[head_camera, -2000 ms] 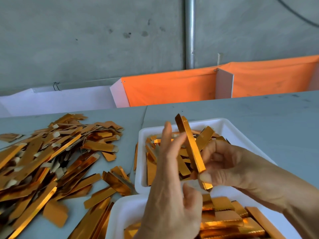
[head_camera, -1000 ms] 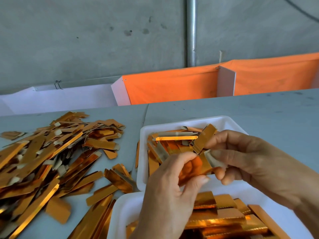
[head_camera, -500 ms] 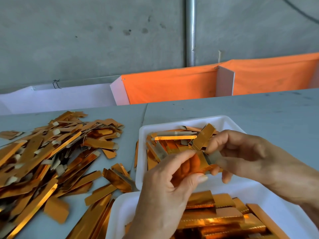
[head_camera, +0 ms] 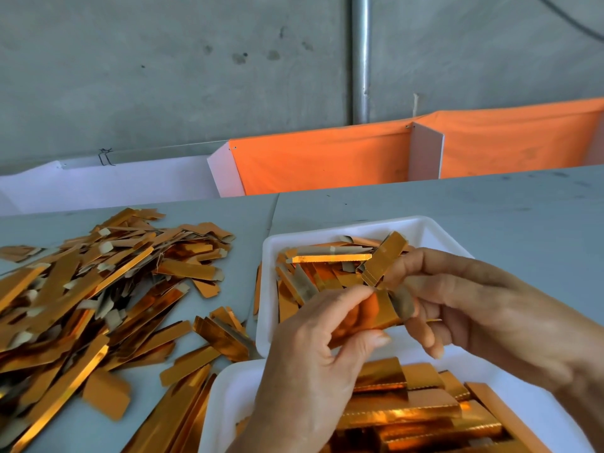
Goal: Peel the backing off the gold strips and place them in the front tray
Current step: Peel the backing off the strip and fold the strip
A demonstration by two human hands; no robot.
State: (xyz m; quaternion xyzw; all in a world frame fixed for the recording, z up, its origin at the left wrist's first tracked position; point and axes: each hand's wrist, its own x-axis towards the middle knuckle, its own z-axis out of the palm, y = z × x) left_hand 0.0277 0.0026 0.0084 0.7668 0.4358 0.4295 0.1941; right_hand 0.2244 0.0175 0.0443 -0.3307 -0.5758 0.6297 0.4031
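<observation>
The left hand pinches a gold strip between thumb and forefinger; the right hand pinches its grey backing (partly peeled). The shiny, bent strip is above the far white tray, near the front tray.

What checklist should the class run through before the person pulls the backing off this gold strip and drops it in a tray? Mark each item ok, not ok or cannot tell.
1. Both hands hold the strip: ok. The left hand and right hand both pinch the gold strip.
2. Backing lifted at one end: ok. A grey flap stands off beside the right fingers.
3. Backing fully off: not ok.
4. Far tray has room: ok. White floor shows beside its strips.
5. Near tray has room: cannot tell, the hands hide much of it.
6. Unpeeled pile lies apart from both trays: ok.
</observation>
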